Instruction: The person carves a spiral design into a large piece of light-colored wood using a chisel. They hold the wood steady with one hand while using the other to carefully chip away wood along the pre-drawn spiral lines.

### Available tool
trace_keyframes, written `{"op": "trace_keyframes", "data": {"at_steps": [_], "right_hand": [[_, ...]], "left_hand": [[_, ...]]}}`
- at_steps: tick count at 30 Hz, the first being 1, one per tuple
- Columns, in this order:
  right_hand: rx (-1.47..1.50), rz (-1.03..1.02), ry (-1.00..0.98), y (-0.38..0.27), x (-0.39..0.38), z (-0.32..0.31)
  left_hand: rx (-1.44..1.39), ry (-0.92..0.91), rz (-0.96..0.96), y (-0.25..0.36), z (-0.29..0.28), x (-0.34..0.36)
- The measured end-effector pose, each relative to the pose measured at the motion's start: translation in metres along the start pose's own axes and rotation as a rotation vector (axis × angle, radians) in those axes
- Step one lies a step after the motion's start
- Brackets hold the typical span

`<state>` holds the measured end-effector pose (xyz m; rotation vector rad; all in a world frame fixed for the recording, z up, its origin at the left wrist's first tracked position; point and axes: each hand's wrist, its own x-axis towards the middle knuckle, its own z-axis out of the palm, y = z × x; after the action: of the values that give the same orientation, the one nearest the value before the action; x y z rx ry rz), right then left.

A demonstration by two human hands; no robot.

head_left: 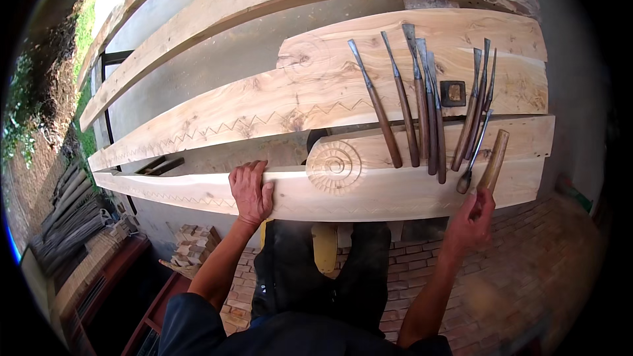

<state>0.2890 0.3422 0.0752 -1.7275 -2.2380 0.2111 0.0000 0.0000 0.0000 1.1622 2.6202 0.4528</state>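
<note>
A long pale wooden plank (290,199) lies in front of me, with a carved spiral rosette (335,166) and a faint zigzag line. My left hand (252,192) grips its far edge left of the rosette, fingers bent over it and thumb on the near side. At the right, my right hand (471,219) closes around the near end of a thick, pale wooden stick (496,158). Close beside that stick lies a chisel with a short dark bulbous handle (465,179). Several wood-handled carving chisels (422,102) lie fanned across this plank and the one behind.
Behind is a second plank (224,111) with zigzag carving, bearing a small dark square block (453,93). Rough beams (198,23) stretch farther back. Stacked wood blocks (196,245) and a bundle of sticks (64,207) are at lower left. Brick paving (422,270) lies below.
</note>
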Motion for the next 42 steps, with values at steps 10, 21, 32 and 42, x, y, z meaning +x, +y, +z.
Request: {"op": "trace_keyframes", "data": {"at_steps": [10, 21, 32, 42], "right_hand": [[0.109, 0.428, -0.622, 0.168, -0.319, 0.013], [-0.09, 0.239, -1.352, 0.154, -0.382, 0.211], [-0.099, 0.166, -1.404, 0.175, -0.39, 0.222], [-0.038, 0.072, -1.449, 0.21, -0.419, 0.184]], "left_hand": [[0.026, 0.002, 0.041, 0.003, 0.008, 0.007], [0.049, -0.024, 0.035, 0.004, 0.006, 0.009], [0.058, -0.053, 0.016, 0.003, 0.006, 0.002], [0.066, -0.088, 0.046, -0.003, 0.005, 0.004]]}}
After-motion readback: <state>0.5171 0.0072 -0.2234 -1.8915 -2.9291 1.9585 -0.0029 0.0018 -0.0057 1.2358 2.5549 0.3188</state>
